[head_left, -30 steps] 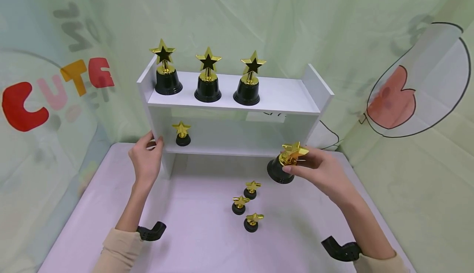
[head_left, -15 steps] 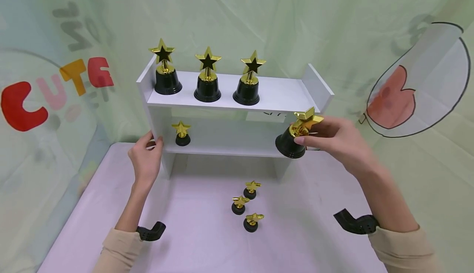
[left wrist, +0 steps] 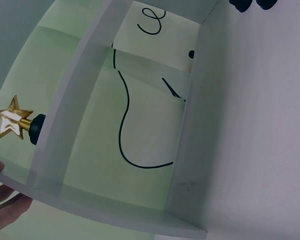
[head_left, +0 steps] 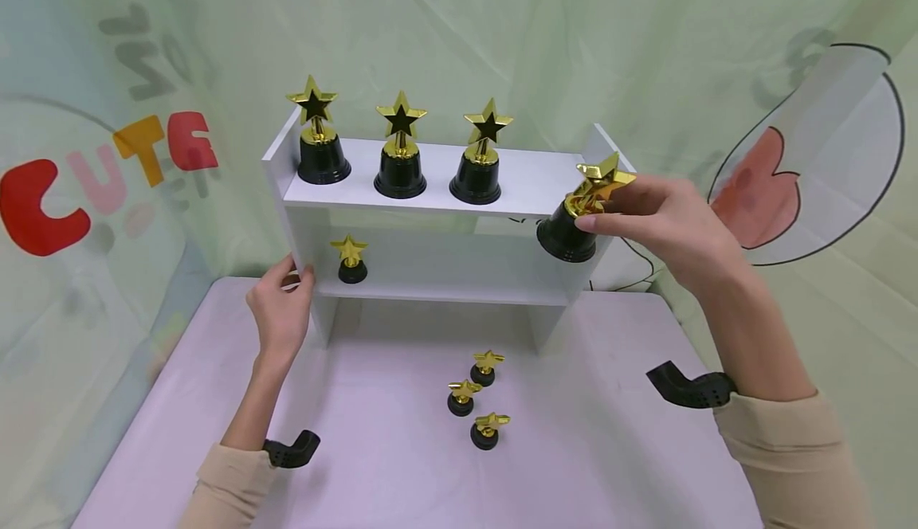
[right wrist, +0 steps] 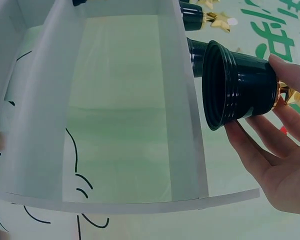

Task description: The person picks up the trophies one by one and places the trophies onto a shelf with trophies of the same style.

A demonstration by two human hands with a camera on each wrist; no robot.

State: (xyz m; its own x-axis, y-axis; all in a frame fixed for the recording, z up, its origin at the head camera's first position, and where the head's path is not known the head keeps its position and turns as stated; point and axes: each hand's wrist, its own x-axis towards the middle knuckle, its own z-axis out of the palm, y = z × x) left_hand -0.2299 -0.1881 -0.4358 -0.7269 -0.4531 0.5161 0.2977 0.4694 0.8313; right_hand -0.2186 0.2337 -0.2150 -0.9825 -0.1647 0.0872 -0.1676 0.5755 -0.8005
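My right hand [head_left: 674, 222] holds a large star trophy [head_left: 566, 234] by its gold neck, tilted, in front of the shelf's right end near the top board. In the right wrist view its hollow black base [right wrist: 240, 85] faces the white shelf [right wrist: 187, 150]. My left hand [head_left: 281, 306] pinches the left side panel of the shelf [head_left: 430, 290]; in the left wrist view the fingers [left wrist: 12, 207] lie outside that panel. Large trophies [head_left: 324, 158] [head_left: 400, 172] [head_left: 476, 174] stand upright along the top board. A small star trophy [head_left: 352, 266] stands at the left of the middle board.
Small star trophies [head_left: 484, 371] [head_left: 461, 401] [head_left: 485, 433] stand on the pale tabletop [head_left: 387, 449] in front of the shelf. A printed curtain [head_left: 545, 51] hangs behind, and the shelf's raised right side panel [head_left: 604, 146] borders the top board.
My right hand has lifted the large trophy from below the middle board to near the top board's front edge, drifting slightly right. The left hand keeps its place on the side panel.
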